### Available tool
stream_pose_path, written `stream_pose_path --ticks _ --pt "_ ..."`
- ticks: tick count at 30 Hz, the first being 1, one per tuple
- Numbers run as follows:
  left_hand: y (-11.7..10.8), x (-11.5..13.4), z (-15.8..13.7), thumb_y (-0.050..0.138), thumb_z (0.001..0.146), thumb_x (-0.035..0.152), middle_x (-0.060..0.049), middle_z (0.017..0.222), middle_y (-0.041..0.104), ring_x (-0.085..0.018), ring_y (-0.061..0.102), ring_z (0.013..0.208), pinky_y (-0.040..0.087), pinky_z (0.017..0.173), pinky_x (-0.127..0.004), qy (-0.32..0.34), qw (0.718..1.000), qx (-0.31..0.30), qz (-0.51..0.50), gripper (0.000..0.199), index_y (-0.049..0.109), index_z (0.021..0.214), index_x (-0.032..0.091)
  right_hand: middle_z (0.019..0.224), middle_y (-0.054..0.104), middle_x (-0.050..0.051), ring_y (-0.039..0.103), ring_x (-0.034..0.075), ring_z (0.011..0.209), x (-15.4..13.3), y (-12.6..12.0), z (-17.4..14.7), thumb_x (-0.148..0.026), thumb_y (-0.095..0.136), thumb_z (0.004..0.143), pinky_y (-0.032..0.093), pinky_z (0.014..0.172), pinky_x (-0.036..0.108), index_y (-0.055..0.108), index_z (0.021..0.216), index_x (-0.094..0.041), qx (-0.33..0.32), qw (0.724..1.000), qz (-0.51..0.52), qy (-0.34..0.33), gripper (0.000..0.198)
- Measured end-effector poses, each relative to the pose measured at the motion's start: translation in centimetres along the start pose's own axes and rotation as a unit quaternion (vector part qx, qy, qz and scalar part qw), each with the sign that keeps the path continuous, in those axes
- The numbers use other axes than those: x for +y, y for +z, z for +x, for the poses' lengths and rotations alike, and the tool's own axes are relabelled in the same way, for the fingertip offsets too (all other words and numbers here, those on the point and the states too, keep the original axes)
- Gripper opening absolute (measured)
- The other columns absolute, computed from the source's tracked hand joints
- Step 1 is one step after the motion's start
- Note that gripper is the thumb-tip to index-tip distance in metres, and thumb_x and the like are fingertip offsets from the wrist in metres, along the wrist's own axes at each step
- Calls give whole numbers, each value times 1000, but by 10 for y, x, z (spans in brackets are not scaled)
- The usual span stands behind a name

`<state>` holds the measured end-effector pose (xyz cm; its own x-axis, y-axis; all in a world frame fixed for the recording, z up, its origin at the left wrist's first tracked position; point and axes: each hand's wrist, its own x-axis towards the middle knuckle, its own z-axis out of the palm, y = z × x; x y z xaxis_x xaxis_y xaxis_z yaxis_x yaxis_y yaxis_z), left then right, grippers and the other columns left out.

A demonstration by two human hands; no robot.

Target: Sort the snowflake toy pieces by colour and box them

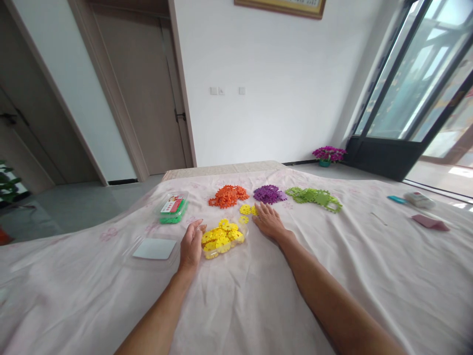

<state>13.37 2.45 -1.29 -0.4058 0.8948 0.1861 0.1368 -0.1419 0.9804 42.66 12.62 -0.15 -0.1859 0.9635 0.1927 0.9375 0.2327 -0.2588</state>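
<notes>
My left hand (191, 246) grips the left side of a clear plastic box (225, 251), its thumb over the rim. Yellow toothed plastic discs (219, 235) are heaped inside the box. Just past the box, a few loose yellow discs (245, 209) lie on the cloth. My right hand (269, 220) rests palm down beside them with fingers stretched out, its fingertips touching or covering a yellow disc; what is beneath the palm is hidden.
Orange (228, 196), purple (269, 194) and green (316, 197) disc piles line the far side. A closed box of green discs (173, 208) and a clear lid with a white card (154, 248) sit left. A pink cloth piece (430, 222) lies right on the bedspread (236, 305).
</notes>
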Motion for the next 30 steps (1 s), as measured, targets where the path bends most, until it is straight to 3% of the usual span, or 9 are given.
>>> stream_pose_path --ticks 4,8,12,17,23,30 --pt "0 1 -1 53 88 41 -10 116 72 -24 68 109 53 95 -38 -2 1000 1 -2 41 62 123 21 149 50 9 40 27 139 -3 -8 -1 -37 48 94 25 114 46 53 142 -27 1 999 16 -45 49" --pt "0 1 -2 53 89 42 -9 116 73 -24 68 109 52 94 -37 0 1000 -1 -1 39 62 122 23 120 70 5 59 23 115 -2 -16 -3 -17 55 80 38 102 33 71 115 -25 29 997 61 -48 39" --pt "0 1 -2 53 89 43 -9 116 73 -24 67 110 52 95 -38 1 1000 2 9 39 62 122 23 127 67 6 55 25 119 -1 -16 -5 -23 50 89 39 100 34 70 119 -25 89 994 60 -16 35" --pt "1 2 -2 55 88 43 -10 116 72 -25 67 110 52 95 -38 -2 1000 4 7 40 63 121 23 130 65 4 51 28 123 -4 -14 -7 -47 59 90 38 100 39 72 117 -30 51 997 37 -46 35" --pt "1 3 -3 54 88 42 -10 115 73 -24 67 109 52 94 -36 -1 1000 4 -3 41 62 122 21 116 71 3 56 25 114 -3 -16 -8 -42 67 84 39 96 35 74 110 -29 75 994 66 -46 30" --pt "2 9 -5 55 87 41 -10 115 72 -23 67 109 51 95 -35 -6 1000 8 -2 41 63 121 20 84 71 2 61 19 82 6 -6 -1 -37 72 74 41 69 27 72 97 -23 98 982 163 15 27"
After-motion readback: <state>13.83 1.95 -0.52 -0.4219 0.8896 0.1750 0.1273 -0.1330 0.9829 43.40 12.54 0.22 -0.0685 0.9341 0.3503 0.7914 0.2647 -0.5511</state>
